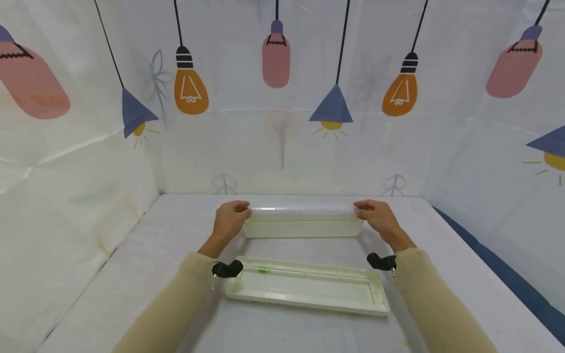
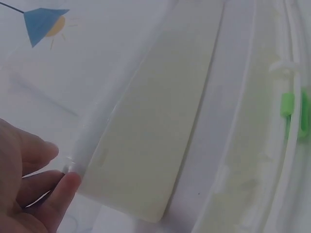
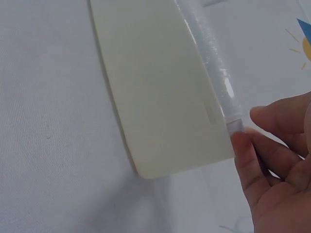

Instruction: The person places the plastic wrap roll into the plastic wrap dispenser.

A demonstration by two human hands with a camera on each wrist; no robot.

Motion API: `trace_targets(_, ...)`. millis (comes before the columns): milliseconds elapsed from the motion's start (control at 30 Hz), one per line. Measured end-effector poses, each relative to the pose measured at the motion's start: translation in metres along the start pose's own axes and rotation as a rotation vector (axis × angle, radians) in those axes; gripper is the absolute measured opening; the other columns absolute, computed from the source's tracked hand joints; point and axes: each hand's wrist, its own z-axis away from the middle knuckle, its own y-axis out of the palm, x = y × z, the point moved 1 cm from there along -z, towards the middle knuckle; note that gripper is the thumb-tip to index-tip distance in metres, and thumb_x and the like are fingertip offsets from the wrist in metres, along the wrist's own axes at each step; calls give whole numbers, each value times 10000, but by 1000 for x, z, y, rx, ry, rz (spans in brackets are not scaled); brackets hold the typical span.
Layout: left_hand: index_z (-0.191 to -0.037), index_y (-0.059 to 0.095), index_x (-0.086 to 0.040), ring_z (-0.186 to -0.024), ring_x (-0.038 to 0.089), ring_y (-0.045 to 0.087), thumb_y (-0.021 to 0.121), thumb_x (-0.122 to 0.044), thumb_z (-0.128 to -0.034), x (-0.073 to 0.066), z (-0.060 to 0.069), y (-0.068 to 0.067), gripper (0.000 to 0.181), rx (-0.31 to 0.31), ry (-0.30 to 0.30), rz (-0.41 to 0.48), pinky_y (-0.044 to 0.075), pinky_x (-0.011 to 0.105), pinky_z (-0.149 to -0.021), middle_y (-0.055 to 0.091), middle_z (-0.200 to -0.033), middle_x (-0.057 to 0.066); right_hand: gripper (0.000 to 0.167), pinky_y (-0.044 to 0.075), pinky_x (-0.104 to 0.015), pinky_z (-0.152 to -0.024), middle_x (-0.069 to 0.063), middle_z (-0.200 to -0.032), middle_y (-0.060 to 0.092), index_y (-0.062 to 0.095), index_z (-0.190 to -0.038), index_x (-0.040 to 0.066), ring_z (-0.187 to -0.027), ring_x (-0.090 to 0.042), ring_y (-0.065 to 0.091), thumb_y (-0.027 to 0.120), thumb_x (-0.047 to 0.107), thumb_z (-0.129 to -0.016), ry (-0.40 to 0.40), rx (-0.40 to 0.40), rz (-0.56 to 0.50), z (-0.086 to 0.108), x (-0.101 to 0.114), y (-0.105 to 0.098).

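Observation:
A roll of clear cling film (image 1: 302, 212) lies at the top of a long cream box (image 1: 304, 229), its upper side showing above the box wall. My left hand (image 1: 230, 218) holds the roll's left end; in the left wrist view, bent fingers (image 2: 68, 184) touch it near the box corner. At the opposite end my right hand (image 1: 377, 218) holds the roll, its fingertips (image 3: 241, 141) against the core in the right wrist view. Nearer to me lies the cream lid (image 1: 309, 289), inner side up, with a rail and a green slide cutter (image 1: 263, 269).
The box and lid rest on a white-covered table (image 1: 176, 274). White curtains (image 1: 282, 147) printed with lamps and bulbs stand behind and at both sides. Each forearm carries a black wrist strap mount (image 1: 228, 269) below the hand, close to the lid.

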Motion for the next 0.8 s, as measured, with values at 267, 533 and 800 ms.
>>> trace_targets(267,-1182,710,15,-997,291,694,702,-171,-947,-12,0,9,299,67,-27,227,562,356,-850,738,-1056,134,371,449,-514,-1024,-261,-1306,605,590,-1323,-74,-1184,-393,579,587,125,-1010,0,11,29,2,4,1)
trace_targets(533,-1123,715,11,-1015,382,676,670,-126,-966,-27,0,15,213,130,32,283,566,363,-857,728,-1064,170,396,397,-569,-1055,-254,-1342,580,582,-1341,-50,-1228,-398,535,587,179,-1018,28,24,8,4,5,2)
trace_targets(800,-1121,706,27,-1006,335,682,657,-97,-968,-26,2,14,203,159,43,289,574,320,-850,717,-1071,185,404,363,-601,-1080,-258,-1352,570,572,-1350,-48,-1237,-402,530,575,188,-1021,41,29,-25,4,1,1)
